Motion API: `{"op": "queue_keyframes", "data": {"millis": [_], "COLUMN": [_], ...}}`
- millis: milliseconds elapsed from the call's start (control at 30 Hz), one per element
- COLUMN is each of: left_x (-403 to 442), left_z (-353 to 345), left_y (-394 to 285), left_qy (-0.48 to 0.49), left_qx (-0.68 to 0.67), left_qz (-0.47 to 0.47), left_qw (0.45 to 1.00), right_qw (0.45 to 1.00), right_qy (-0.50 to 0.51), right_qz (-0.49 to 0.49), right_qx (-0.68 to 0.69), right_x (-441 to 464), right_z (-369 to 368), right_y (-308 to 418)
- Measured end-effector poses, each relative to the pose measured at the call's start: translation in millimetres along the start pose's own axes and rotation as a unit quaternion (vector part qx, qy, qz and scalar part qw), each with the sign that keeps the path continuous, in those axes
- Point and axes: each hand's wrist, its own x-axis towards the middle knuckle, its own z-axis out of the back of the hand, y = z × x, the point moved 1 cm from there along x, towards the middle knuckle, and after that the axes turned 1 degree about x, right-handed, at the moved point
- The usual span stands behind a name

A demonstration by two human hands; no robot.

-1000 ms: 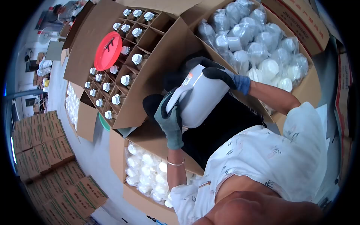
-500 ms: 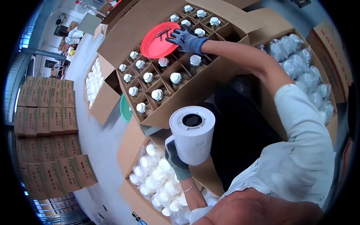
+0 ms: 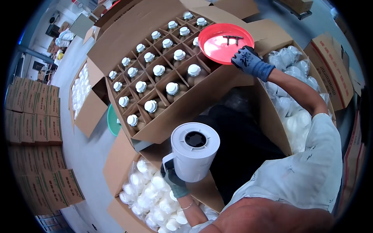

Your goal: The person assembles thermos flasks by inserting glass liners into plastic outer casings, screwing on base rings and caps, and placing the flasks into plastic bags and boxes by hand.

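Note:
My left hand (image 3: 173, 180), in a grey-green glove, is wrapped round the handle of a white jug-shaped appliance (image 3: 196, 161). The appliance stands upright, with a round dark opening in its top face. My right hand (image 3: 248, 60), in a grey and black glove, grips the near right rim of a shallow red plastic dish (image 3: 217, 48). Two small dark T-shaped pieces (image 3: 233, 40) lie in the dish. The dish covers the right corner of a divided carton (image 3: 182, 105), where several bottles (image 3: 172, 89) with white caps stand in the compartments.
Below the appliance, an open box holds bagged white caps (image 3: 155, 190). On the right stands another box of clear-bagged items (image 3: 289, 70). A green basin (image 3: 113, 120) sits on the floor beside the carton. Stacked brown cartons (image 3: 35, 112) line the left.
My right hand has carried the red dish rightward, from over the bottles to the carton's right corner, uncovering bottles. The appliance stays in my left hand; the view has shifted a little.

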Motion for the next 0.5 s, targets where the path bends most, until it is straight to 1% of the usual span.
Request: {"op": "queue_keyframes", "data": {"millis": [67, 167, 200, 233, 267, 333, 367, 400, 433, 467, 500], "left_x": [3, 6, 7, 8, 9, 9, 9, 10, 12, 14, 16], "left_z": [-12, -17, -18, -20, -21, -18, -16, -13, -11, -10, -11], "left_y": [-9, -7, -7, -7, -7, -2, 0, 2, 3, 4, 5], "left_qy": [0.046, 0.020, 0.025, 0.028, 0.031, 0.020, 0.014, 0.014, 0.015, 0.016, 0.019], "left_qx": [-0.018, -0.038, -0.016, 0.006, 0.030, 0.034, 0.037, 0.042, 0.047, 0.051, 0.041], "left_qz": [0.009, 0.066, 0.082, 0.098, 0.114, 0.103, 0.100, 0.102, 0.105, 0.107, 0.104], "left_qw": [0.999, 0.997, 0.996, 0.995, 0.993, 0.994, 0.994, 0.994, 0.993, 0.993, 0.994], "right_qw": [0.999, 0.994, 0.991, 0.989, 0.987, 0.972, 0.943, 0.908, 0.947, 0.964, 0.963], "right_qy": [-0.016, -0.066, -0.087, -0.101, -0.075, -0.021, 0.052, 0.065, -0.047, -0.158, -0.122], "right_qz": [0.041, 0.085, 0.097, 0.107, 0.105, 0.100, 0.012, -0.072, -0.060, -0.047, -0.079], "right_qx": [0.001, 0.003, 0.005, 0.033, 0.093, 0.212, 0.328, 0.407, 0.312, 0.210, 0.227], "right_x": [-7, 3, 10, 18, 26, 47, 61, 78, 99, 119, 129], "right_z": [-14, -21, -22, -19, -18, -17, 2, 12, -13, -41, -51], "right_y": [-16, -26, -24, -23, -23, -28, -30, -36, -48, -57, -57]}}
